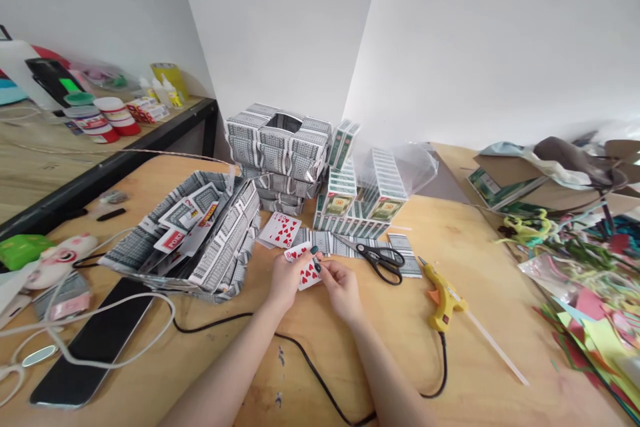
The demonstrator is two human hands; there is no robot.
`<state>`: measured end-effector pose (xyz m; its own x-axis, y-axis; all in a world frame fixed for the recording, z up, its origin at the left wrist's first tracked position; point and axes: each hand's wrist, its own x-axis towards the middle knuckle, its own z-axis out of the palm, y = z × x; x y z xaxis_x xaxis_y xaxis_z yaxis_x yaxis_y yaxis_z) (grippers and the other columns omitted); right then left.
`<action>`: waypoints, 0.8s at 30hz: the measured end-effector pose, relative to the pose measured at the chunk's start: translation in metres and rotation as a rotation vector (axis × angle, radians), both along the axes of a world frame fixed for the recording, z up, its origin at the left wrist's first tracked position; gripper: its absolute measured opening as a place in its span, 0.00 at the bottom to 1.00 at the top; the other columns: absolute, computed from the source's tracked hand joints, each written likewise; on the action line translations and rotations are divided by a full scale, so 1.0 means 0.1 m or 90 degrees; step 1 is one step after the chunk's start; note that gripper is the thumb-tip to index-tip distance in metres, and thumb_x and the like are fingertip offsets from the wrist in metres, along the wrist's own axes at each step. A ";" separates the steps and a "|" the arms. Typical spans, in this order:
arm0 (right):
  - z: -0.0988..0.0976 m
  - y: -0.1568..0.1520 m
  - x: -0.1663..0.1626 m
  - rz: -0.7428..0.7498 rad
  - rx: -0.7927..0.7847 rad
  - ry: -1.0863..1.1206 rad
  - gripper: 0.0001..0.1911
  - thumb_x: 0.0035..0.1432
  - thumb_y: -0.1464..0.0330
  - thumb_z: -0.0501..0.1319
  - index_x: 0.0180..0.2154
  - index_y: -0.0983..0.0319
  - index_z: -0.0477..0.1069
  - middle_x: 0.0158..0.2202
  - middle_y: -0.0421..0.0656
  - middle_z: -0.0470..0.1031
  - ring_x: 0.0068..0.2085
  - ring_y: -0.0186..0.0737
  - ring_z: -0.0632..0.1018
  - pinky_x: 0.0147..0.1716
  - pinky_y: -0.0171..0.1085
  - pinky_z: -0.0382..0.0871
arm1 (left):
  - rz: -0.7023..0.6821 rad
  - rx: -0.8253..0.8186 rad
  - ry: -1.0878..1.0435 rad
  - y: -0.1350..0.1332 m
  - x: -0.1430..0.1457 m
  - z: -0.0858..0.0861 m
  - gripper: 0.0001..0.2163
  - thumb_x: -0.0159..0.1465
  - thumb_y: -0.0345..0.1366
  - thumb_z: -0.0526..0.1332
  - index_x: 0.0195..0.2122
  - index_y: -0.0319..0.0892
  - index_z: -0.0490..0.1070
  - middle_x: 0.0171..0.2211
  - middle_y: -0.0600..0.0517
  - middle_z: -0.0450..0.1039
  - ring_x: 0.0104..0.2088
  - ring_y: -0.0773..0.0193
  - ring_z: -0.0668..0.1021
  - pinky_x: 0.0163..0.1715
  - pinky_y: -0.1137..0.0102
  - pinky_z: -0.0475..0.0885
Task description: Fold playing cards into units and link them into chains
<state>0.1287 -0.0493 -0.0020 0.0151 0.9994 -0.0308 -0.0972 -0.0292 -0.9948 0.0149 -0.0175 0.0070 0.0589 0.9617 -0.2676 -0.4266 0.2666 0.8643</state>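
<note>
Head view, showing 10-of-hearts playing card [307, 279] pinched above tabletop [280, 373] by fingers of left hand [287, 280] and right hand [343, 290], hemmed in by loose cards [281, 230] and black-handled scissors [384, 260] beyond, card-built basket [223, 247] leftward, hot-glue gun [445, 300] rightward, black cord [313, 363] beneath.

Left hand [287, 282] and right hand [343, 290] jointly grip a red-heart playing card [309, 275]. Scissors [386, 263] and yellow glue gun [445, 303] lie right; card-built basket [225, 245] stands left.
</note>
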 end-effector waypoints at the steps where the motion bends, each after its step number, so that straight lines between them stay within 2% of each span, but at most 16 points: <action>1: 0.00 0.00 0.00 -0.006 0.000 -0.002 0.12 0.51 0.59 0.60 0.30 0.62 0.74 0.26 0.41 0.74 0.29 0.39 0.73 0.31 0.36 0.66 | 0.002 -0.003 0.007 0.00 0.00 -0.01 0.15 0.46 0.37 0.67 0.32 0.33 0.74 0.23 0.48 0.76 0.21 0.64 0.76 0.21 0.72 0.69; 9: 0.04 0.03 -0.02 0.018 -0.018 0.046 0.14 0.50 0.58 0.60 0.33 0.61 0.75 0.29 0.43 0.76 0.30 0.41 0.74 0.32 0.38 0.68 | 0.020 -0.010 0.034 0.01 -0.01 -0.05 0.15 0.46 0.40 0.65 0.32 0.35 0.75 0.23 0.49 0.76 0.21 0.65 0.75 0.21 0.73 0.67; 13: 0.02 0.06 0.08 -0.026 -0.012 0.028 0.14 0.51 0.59 0.60 0.35 0.62 0.74 0.29 0.43 0.76 0.30 0.41 0.75 0.32 0.38 0.68 | 0.039 0.051 0.156 0.02 -0.05 -0.02 0.12 0.49 0.41 0.63 0.30 0.37 0.75 0.22 0.52 0.74 0.22 0.67 0.73 0.21 0.75 0.65; 17: -0.04 0.08 0.17 -0.103 0.022 -0.069 0.13 0.51 0.59 0.59 0.33 0.62 0.73 0.29 0.44 0.77 0.30 0.41 0.75 0.31 0.38 0.68 | 0.018 0.169 0.328 0.02 -0.12 0.00 0.09 0.51 0.40 0.62 0.27 0.39 0.76 0.21 0.53 0.73 0.23 0.66 0.73 0.23 0.75 0.66; 20: -0.07 0.06 0.20 -0.153 0.064 -0.168 0.12 0.52 0.60 0.58 0.31 0.61 0.72 0.29 0.44 0.77 0.30 0.41 0.76 0.31 0.38 0.69 | -0.012 0.239 0.395 -0.01 -0.13 0.02 0.07 0.52 0.38 0.61 0.29 0.42 0.76 0.25 0.52 0.76 0.25 0.65 0.74 0.27 0.74 0.68; 24: -0.07 0.03 0.20 -0.175 0.134 -0.295 0.09 0.53 0.62 0.58 0.31 0.60 0.73 0.29 0.44 0.77 0.31 0.42 0.76 0.33 0.39 0.69 | -0.020 0.304 0.448 -0.05 -0.10 0.04 0.05 0.52 0.36 0.61 0.29 0.45 0.76 0.28 0.51 0.77 0.29 0.63 0.76 0.33 0.71 0.69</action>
<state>0.1483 -0.0467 -0.0087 0.2400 0.9405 0.2404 0.3739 0.1390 -0.9170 0.0045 -0.0220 0.0114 0.0589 0.9815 0.1824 0.2538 -0.1915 0.9481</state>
